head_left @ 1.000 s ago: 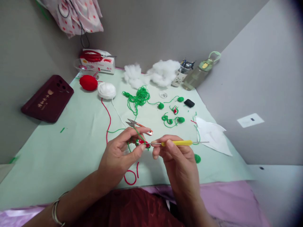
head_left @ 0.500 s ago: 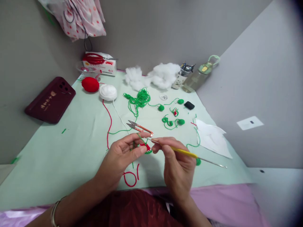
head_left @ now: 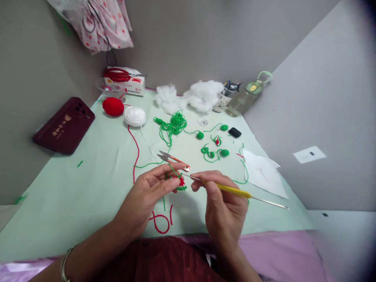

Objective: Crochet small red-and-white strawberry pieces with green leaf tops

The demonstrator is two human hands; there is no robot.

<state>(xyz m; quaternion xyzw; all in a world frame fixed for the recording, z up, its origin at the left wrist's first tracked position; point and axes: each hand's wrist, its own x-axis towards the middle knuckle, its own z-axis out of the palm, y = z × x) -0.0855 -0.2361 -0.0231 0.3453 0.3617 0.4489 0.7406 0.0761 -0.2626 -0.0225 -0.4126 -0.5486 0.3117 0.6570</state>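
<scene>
Between the thumb and fingers of my left hand [head_left: 149, 190] is a small red, white and green crochet piece [head_left: 181, 184]. Green yarn [head_left: 174, 170] runs up from it over my left index finger. My right hand [head_left: 225, 205] grips a crochet hook [head_left: 233, 190] by its yellow handle. One thin metal end points at the top edge of the piece, near the green yarn; whether it is inside a loop I cannot tell. The other metal end sticks out to the right. Just beyond my left fingertips lie orange thread snips [head_left: 174, 159], blades pointing left.
At the back left are a red yarn ball [head_left: 113, 106], a white yarn ball [head_left: 134, 116] and a maroon phone [head_left: 64, 125]. Tangled green yarn [head_left: 174, 124], white stuffing [head_left: 204, 95] and a bottle [head_left: 246, 96] stand farther back. Small green crocheted pieces [head_left: 225, 153] and paper [head_left: 263, 172] lie right.
My right hand has moved slightly right with the crochet hook, drawing its tip back from the piece. The crochet piece has tilted a little in my left fingers.
</scene>
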